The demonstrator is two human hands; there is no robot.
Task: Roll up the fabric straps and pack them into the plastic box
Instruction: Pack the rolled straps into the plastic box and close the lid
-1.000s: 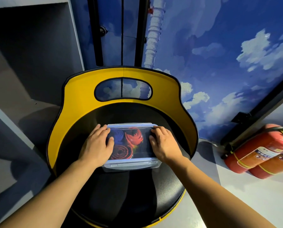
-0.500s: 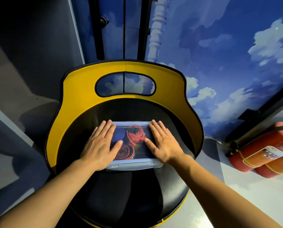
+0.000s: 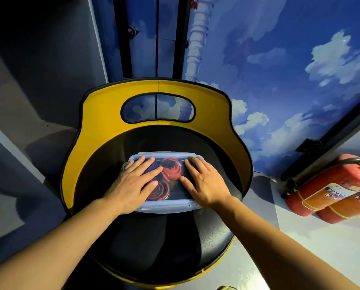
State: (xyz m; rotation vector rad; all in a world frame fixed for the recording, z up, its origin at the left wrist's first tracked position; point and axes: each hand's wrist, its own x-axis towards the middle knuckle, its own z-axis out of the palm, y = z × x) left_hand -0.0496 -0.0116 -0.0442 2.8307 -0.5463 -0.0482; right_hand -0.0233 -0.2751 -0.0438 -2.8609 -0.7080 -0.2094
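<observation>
Plastic box [image 3: 166,206] sits mid-seat on the chair [image 3: 103,130], rolled straps [image 3: 171,171] inside under the lid. My left hand [image 3: 133,185] and right hand [image 3: 204,183] press flat on it, fingers straight, gripping nothing. Uneven pressure could leave a corner unlatched. Backrest crowds twelve o'clock; open seat at six.
</observation>
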